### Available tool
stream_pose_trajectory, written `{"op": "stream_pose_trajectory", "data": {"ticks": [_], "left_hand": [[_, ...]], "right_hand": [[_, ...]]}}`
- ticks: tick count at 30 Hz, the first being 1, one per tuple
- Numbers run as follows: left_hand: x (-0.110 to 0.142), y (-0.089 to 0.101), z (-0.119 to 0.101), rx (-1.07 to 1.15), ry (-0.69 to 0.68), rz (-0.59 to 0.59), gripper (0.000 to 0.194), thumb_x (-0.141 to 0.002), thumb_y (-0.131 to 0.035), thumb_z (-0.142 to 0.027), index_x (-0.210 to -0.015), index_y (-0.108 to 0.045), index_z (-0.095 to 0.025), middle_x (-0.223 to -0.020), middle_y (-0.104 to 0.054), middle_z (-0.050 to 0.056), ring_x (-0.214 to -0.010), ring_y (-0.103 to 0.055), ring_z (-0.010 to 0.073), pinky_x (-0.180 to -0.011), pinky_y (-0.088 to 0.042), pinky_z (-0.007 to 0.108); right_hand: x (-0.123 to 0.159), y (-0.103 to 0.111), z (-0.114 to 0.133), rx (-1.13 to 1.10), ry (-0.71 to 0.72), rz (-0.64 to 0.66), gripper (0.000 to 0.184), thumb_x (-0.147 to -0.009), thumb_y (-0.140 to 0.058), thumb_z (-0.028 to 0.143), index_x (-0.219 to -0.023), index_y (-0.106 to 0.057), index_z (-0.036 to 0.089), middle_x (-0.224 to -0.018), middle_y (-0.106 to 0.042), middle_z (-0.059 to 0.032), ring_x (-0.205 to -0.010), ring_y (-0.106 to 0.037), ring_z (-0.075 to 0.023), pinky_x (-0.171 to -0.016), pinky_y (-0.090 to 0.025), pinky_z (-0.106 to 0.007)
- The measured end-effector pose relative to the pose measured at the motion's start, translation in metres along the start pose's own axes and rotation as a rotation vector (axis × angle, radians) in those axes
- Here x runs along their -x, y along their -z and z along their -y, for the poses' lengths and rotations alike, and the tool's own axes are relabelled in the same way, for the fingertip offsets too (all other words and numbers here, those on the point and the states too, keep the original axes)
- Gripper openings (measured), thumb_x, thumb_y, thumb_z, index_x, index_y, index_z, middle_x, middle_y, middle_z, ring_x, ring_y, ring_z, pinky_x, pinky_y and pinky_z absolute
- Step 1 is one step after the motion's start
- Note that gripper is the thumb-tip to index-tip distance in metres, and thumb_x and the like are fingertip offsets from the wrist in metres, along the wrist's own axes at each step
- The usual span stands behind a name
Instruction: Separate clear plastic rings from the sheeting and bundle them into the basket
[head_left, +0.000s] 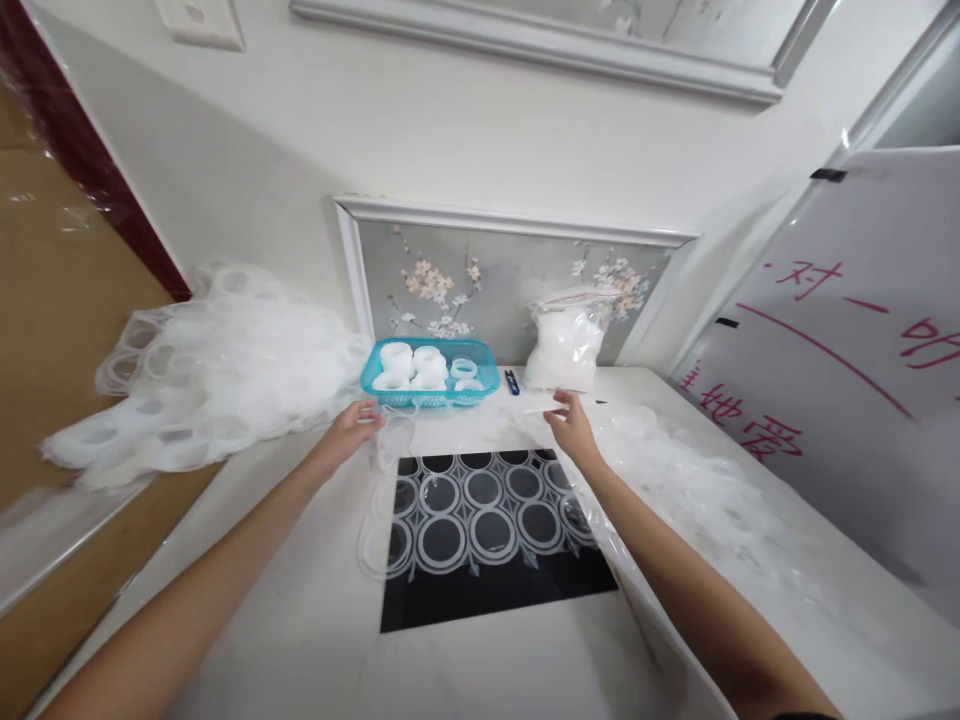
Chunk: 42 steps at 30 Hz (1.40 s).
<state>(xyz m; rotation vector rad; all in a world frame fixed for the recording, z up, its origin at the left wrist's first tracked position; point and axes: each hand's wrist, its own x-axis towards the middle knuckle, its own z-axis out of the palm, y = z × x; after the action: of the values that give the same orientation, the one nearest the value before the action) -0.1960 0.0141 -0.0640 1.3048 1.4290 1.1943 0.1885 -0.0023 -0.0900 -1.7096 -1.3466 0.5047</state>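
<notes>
My left hand [350, 430] is by the near left corner of a turquoise basket [430, 398], its fingers bent in at the edge of a translucent sheet with ring shapes [375, 540]. That sheet overlaps the left side of a black mat [495, 590] patterned with pale circles. Across from it, my right hand [571, 428] is closed with thumb and fingertips near each other, just in front of a clear zip bag of white material [568, 345]. Whatever lies between those fingertips is too small to make out. White round pieces [409, 365] fill the basket.
A large heap of white translucent ring pieces [247, 360] rises at the left. More translucent film [705, 490] spreads over the right of the white table [300, 640]. Small blue thread snips [512, 382] lie between basket and bag. A whiteboard [847, 400] with red writing stands right.
</notes>
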Motion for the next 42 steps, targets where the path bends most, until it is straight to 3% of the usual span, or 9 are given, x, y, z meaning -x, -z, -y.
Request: {"op": "stream_pose_trajectory", "data": {"ticks": [3,6,8,11,15,21,28,39,42], "left_hand": [[0.021,0.004,0.011,-0.112,-0.112,-0.083,0.038,-0.054,-0.066,-0.019,-0.091,-0.059,-0.02,-0.107,-0.056,0.004,-0.092,-0.057,0.0207,-0.075,-0.049,0.031],[0.047,0.012,0.014,-0.174,-0.189,-0.118,0.036,-0.059,-0.057,-0.02,-0.095,-0.056,-0.022,-0.105,-0.053,0.003,-0.09,-0.054,0.0184,-0.077,-0.047,0.031],[0.066,0.017,0.011,-0.271,-0.229,-0.046,0.032,-0.064,-0.053,-0.021,-0.095,-0.056,-0.021,-0.098,-0.055,0.003,-0.083,-0.055,0.0181,-0.072,-0.048,0.031],[0.097,0.017,0.006,-0.523,-0.367,0.227,0.025,-0.073,-0.047,-0.019,-0.096,-0.059,-0.021,-0.099,-0.059,0.004,-0.087,-0.059,0.0197,-0.074,-0.051,0.032],[0.137,0.005,0.017,-0.788,-0.632,0.484,0.032,-0.084,-0.04,-0.012,-0.104,-0.063,-0.021,-0.118,-0.064,0.007,-0.108,-0.061,0.0206,-0.095,-0.05,0.037],[0.165,-0.01,0.045,-1.067,-1.011,0.437,0.038,-0.088,-0.04,-0.01,-0.119,-0.061,-0.011,-0.129,-0.062,0.013,-0.12,-0.058,0.023,-0.103,-0.048,0.038],[0.17,-0.011,0.049,-1.153,-1.073,0.307,0.038,-0.09,-0.037,-0.012,-0.118,-0.061,-0.004,-0.123,-0.065,0.018,-0.115,-0.061,0.0265,-0.098,-0.051,0.039],[0.172,-0.015,0.045,-1.113,-1.074,0.32,0.036,-0.092,-0.038,-0.014,-0.115,-0.062,0.0,-0.119,-0.066,0.02,-0.112,-0.063,0.0281,-0.097,-0.051,0.04],[0.172,-0.015,0.044,-1.098,-1.035,0.327,0.036,-0.092,-0.038,-0.016,-0.114,-0.062,-0.002,-0.117,-0.067,0.019,-0.111,-0.063,0.0282,-0.097,-0.051,0.041]], "right_hand": [[0.043,0.001,0.007,-0.445,-0.007,0.08,0.052,-0.078,-0.058,0.04,-0.125,-0.044,0.024,-0.132,-0.054,-0.0119,-0.096,-0.065,-0.0225,-0.076,-0.051,-0.035],[0.082,0.006,0.014,-0.672,-0.087,0.131,0.042,-0.07,-0.073,0.045,-0.102,-0.055,0.024,-0.103,-0.066,-0.0063,-0.084,-0.066,-0.023,-0.072,-0.049,-0.035],[0.098,0.009,0.019,-0.627,-0.086,0.2,0.033,-0.072,-0.072,0.051,-0.074,-0.055,0.023,-0.073,-0.064,-0.002,-0.072,-0.063,-0.0212,-0.069,-0.047,-0.033],[0.108,0.008,0.029,-0.564,-0.061,0.417,0.051,-0.081,-0.055,0.066,-0.055,-0.048,0.023,-0.051,-0.055,-0.0002,-0.06,-0.058,-0.0186,-0.065,-0.045,-0.032],[0.111,-0.016,0.051,-0.616,-0.172,0.659,0.063,-0.084,-0.033,0.077,-0.09,-0.066,0.023,-0.053,-0.062,-0.0004,-0.052,-0.059,-0.0172,-0.055,-0.043,-0.03],[0.114,-0.082,0.082,-0.532,0.011,0.645,0.055,-0.071,-0.066,0.066,-0.095,-0.074,0.017,-0.072,-0.072,-0.0059,-0.064,-0.066,-0.0184,-0.056,-0.05,-0.029],[0.121,-0.112,0.085,-0.367,0.105,0.764,0.044,-0.08,-0.063,0.054,-0.065,-0.07,0.014,-0.051,-0.062,-0.002,-0.038,-0.044,-0.0076,-0.038,-0.033,-0.021],[0.124,-0.117,0.072,-0.269,0.251,0.8,0.032,-0.084,-0.063,0.045,-0.082,-0.075,0.015,-0.06,-0.069,-0.0039,-0.05,-0.062,-0.0147,-0.047,-0.046,-0.024],[0.126,-0.111,0.075,-0.215,0.432,0.732,0.025,-0.088,-0.061,0.038,-0.084,-0.075,0.018,-0.075,-0.075,-0.0058,-0.063,-0.066,-0.0171,-0.058,-0.052,-0.028]]}}
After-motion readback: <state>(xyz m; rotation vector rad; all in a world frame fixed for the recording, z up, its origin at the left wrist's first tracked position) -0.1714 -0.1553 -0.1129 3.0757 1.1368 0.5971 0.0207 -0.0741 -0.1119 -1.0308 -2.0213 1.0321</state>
